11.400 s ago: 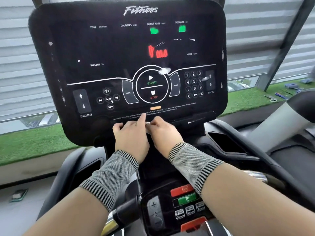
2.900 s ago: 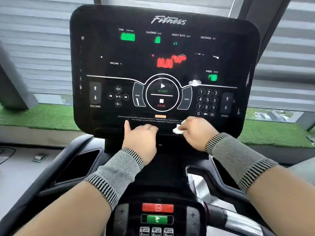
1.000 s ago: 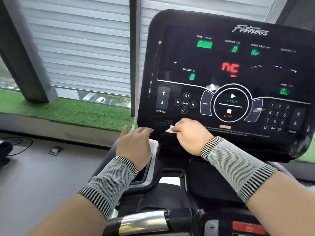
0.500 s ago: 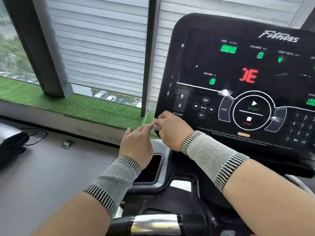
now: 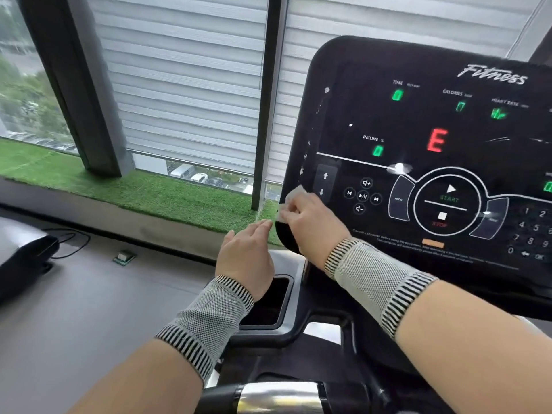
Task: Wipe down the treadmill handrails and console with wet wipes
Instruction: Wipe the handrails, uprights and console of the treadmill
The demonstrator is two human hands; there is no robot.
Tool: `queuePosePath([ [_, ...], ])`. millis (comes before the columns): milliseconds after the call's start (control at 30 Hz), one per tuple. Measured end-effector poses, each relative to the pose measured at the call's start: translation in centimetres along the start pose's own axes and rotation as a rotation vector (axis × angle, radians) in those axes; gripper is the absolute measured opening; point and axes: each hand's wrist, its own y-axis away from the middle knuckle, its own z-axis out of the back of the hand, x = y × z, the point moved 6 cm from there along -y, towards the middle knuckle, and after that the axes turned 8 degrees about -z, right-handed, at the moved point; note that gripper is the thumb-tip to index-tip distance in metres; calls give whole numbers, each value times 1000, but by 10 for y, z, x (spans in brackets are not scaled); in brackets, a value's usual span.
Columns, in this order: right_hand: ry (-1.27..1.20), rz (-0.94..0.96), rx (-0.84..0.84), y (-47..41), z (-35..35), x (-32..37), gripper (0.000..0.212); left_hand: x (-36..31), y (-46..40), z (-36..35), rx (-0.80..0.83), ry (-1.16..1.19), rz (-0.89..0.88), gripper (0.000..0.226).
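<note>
on the right of the frame i read "fitness" across the top of the black console (image 5: 433,130), with "time", "calories", "incline", "start", "stop" and a red "e" lit on its face. my right hand (image 5: 310,225) pinches a white wet wipe (image 5: 291,201) against the console's lower left edge, while my left hand (image 5: 246,255) hovers just below it with fingers straight and together, holding nothing. behind, upper left, hang grey blinds (image 5: 185,85) over a strip of green turf (image 5: 134,189); a chrome handrail (image 5: 277,398) sits bottom centre, above a grey floor (image 5: 74,309).
</note>
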Motion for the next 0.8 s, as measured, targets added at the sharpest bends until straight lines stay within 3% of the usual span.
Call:
queuePosePath([
  [133, 9, 4, 154, 9, -25, 6, 32, 0, -3, -2, 19, -13, -20, 60],
  [267, -10, 53, 21, -5, 6, 0, 41, -4, -5, 0, 3, 28, -19, 62],
  [367, -23, -28, -115, -9, 12, -6, 55, -6, -6, 0, -5, 25, -31, 61],
  [533, 78, 110, 78, 21, -24, 14, 57, 0, -9, 0, 5, -11, -23, 64],
  [700, -9, -20, -121, -12, 10, -4, 59, -5, -11, 1, -5, -6, -36, 63],
  [800, -2, -46, -117, -5, 6, -6, 66, -6, -13, 4, -9, -7, -41, 63],
])
